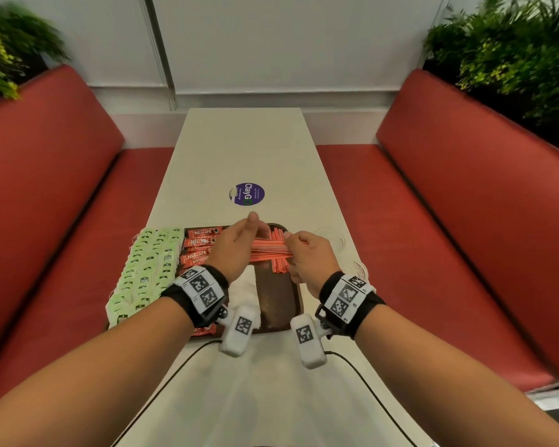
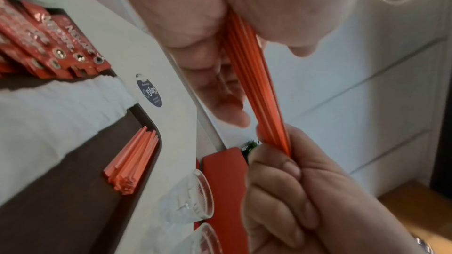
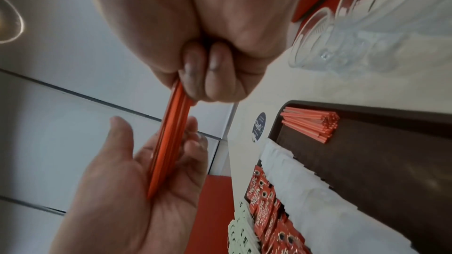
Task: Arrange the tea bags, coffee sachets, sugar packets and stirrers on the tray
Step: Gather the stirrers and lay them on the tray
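Note:
Above the dark brown tray [image 1: 278,301], both hands hold one bundle of orange stirrers [image 1: 268,250] crosswise. My left hand [image 1: 236,243] cradles its left end, fingers curled loosely round it and thumb raised. My right hand [image 1: 304,256] grips the right end [image 3: 176,99] in a fist. More stirrers [image 1: 279,267] lie along the tray's right side. Green tea bags [image 1: 146,269] fill the left, overhanging the rim. Red coffee sachets [image 1: 200,243] lie beside them, then white sugar packets [image 1: 244,291].
Two clear glasses [image 1: 329,240] [image 1: 359,269] stand on the white table right of the tray. A purple round sticker [image 1: 247,194] sits beyond it. Red benches [image 1: 62,221] flank the narrow table. Black cables [image 1: 175,366] run along the near edge.

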`<control>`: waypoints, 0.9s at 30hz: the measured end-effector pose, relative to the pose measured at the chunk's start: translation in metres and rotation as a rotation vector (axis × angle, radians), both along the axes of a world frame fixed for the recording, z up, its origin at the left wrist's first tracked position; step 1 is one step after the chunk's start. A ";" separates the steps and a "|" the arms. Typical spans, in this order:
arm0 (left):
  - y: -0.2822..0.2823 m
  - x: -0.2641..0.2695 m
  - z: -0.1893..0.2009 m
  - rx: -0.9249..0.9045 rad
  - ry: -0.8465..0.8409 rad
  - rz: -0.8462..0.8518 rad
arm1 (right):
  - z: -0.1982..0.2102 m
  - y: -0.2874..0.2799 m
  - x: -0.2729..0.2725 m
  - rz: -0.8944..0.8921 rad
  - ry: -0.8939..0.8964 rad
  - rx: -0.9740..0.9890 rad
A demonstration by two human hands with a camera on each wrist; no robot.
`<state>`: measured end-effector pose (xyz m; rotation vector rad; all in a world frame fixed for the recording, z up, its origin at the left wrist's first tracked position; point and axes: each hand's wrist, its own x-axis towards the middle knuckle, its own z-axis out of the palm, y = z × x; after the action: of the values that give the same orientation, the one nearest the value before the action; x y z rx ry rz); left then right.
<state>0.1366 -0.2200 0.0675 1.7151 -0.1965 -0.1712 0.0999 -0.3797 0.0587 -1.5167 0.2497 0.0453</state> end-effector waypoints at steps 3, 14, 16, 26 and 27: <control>-0.009 0.003 0.006 0.016 -0.013 0.132 | 0.002 0.010 0.002 -0.044 -0.013 0.039; 0.010 0.011 -0.019 0.769 -0.152 -0.486 | -0.011 -0.024 0.013 0.223 -0.066 -0.560; 0.004 0.006 -0.021 0.829 -0.113 -0.594 | -0.015 -0.026 0.010 0.338 -0.066 -0.659; -0.016 0.000 -0.052 0.831 0.125 -0.544 | -0.049 -0.028 0.006 0.248 0.064 -0.667; -0.018 0.004 -0.057 0.879 0.129 -0.484 | -0.053 -0.030 0.005 0.250 0.105 -0.738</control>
<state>0.1408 -0.2383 0.0108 2.4877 -0.4901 -0.8188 0.1049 -0.4093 0.0055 -2.2791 0.1632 0.2547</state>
